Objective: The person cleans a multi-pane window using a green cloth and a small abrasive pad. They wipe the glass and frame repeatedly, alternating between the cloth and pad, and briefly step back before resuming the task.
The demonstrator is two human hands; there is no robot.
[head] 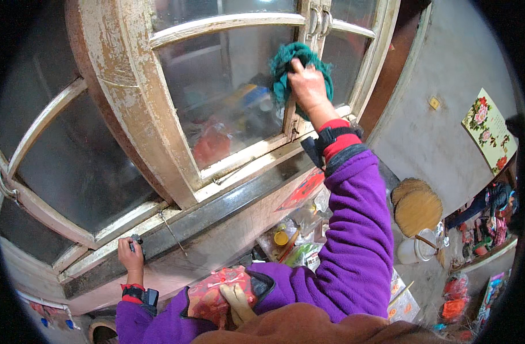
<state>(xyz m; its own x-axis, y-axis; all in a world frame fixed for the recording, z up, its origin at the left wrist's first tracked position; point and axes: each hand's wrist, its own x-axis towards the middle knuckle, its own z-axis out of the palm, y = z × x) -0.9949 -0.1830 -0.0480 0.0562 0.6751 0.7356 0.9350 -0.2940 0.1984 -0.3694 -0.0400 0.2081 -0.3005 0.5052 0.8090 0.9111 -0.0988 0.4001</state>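
My right hand (307, 84) is closed on a bunched green cloth (284, 69), which lies against the right edge of a glass window pane (236, 64) and the wooden stile beside it. Curved metal handles (316, 20) sit just above the cloth. Lower left, my left hand (131, 253) is at the dark window sill (228, 210), its fingers curled round a small dark item (136, 243) that I cannot make out. Paint is flaking from the wooden window frame (133, 107). Through the glass a red bag (211, 144) shows.
Below the sill, bags and a yellow-lidded jar (281, 238) stand on a cluttered surface. Round woven lids (418, 208) lean by the right wall, above a white bucket (413, 250). A metal window hook (173, 232) hangs over the sill. Red bags (455, 296) lie far right.
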